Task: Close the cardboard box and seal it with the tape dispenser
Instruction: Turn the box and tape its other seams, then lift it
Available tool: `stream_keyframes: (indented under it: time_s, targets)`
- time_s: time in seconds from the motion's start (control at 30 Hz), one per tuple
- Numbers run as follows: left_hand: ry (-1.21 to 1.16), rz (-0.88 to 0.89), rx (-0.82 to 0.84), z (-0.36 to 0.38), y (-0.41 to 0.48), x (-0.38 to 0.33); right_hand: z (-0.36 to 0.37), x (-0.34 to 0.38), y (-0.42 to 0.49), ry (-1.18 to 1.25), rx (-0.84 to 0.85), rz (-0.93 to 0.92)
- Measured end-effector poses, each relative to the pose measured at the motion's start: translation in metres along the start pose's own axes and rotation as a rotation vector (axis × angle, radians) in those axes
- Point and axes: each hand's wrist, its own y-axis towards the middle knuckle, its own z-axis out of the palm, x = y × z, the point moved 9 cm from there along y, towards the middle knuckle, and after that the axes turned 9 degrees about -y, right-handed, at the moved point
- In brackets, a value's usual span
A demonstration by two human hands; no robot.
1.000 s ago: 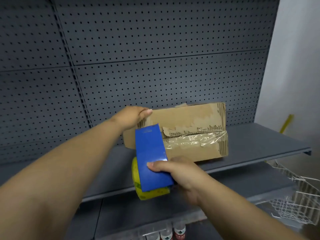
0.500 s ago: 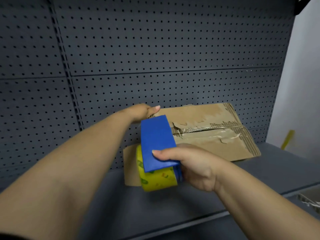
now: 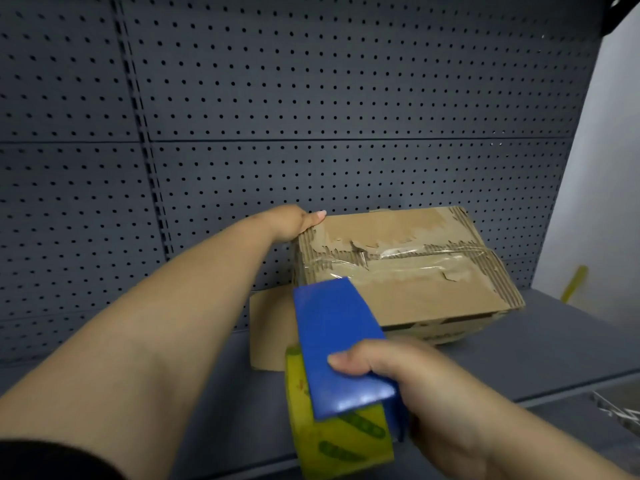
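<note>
- Right now, head view: cardboard box [image 3: 408, 271] sits on the grey shelf [image 3: 519, 358] against the pegboard back panel [image 3: 311, 98], top flaps down, clear tape [image 3: 415, 261] w/ wrinkles already over the centre seam.
- Your left hand [image 3: 294, 223] is on the box's far-left top corner, fingers curled over the edge, palm pressing. Holds nothing else; it just steadies the box.
- Your right hand [image 3: 415, 382] is wrapped tight round the blue tape dispenser [image 3: 339, 348], thumb on top of the blue plate, yellow-green tape roll [image 3: 332, 431] below. Dispenser is in front of the box's near-left corner; can't tell if the nose touches the cardboard.
- A loose flat cardboard piece [image 3: 270, 327] lies on the shelf at the box's left side, partly behind the dispenser.
- Step in hand, by my read: laying or finishing a strip at the left end of the seam.
- To do it well: keep the left palm pushing down so flaps don't lift; keep the dispenser low and in line w/ the seam, steady pull, no jerks, or you'll add more wrinkles.
- Run tape over the edge and down the side wall before you cut; then rub it flat.
- Torn top paper near the seam may grip tape badly, so press harder there.
</note>
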Motion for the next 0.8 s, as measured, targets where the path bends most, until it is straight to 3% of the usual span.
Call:
stream_keyframes:
  time_s: [0.13,0.23,0.33,0.53,0.63,0.8]
  targets:
    - [-0.028,0.004,-0.077,-0.004,-0.001,0.003,0.004,-0.009,-0.009,0.034,0.000,0.022]
    - [-0.087,0.038,-0.320,-0.022,-0.008,0.003,0.003,-0.010,-0.011,0.055,-0.037,0.005]
    - [0.075,0.095,-0.532,-0.034,-0.026,-0.007,0.001,-0.016,-0.011,0.061,-0.081,-0.002]
    - [0.311,0.056,-0.569,-0.029,-0.054,-0.019,-0.001,-0.021,-0.011,0.097,-0.148,-0.025]
    - [0.125,0.016,-0.471,-0.006,-0.058,-0.009,0.000,-0.018,-0.010,0.081,-0.161,-0.047]
    - [-0.623,-0.053,-0.235,0.039,-0.057,0.001,0.003,-0.019,-0.009,0.058,-0.142,-0.049]
